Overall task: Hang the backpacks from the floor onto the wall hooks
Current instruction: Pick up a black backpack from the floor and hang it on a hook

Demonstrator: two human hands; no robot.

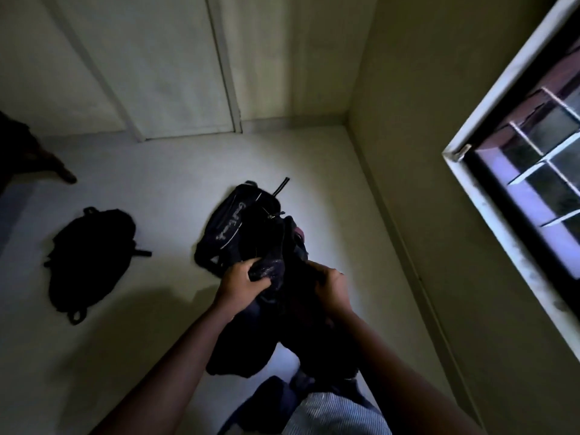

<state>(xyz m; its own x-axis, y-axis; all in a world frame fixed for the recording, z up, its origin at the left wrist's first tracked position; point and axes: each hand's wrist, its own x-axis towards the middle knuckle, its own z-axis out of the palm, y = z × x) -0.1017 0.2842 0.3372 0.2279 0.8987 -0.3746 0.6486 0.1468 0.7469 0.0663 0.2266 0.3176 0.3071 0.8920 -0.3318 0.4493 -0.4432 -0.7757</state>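
A dark backpack (pixel 282 315) hangs in front of me above the floor, held by both hands at its top. My left hand (pixel 243 282) is closed on a mesh strap or handle of it. My right hand (pixel 332 285) grips its upper right edge. Behind it, a second dark backpack with pale lettering (pixel 229 229) lies on the pale floor. A third black backpack (pixel 91 259) lies flat on the floor to the left. No wall hooks are visible.
A closed pale door (pixel 182 67) stands at the far wall. A wall with a barred window (pixel 539 171) runs along the right. Another person's foot (pixel 59 169) rests on the floor at far left. Bare floor (pixel 175 171) lies between the bags.
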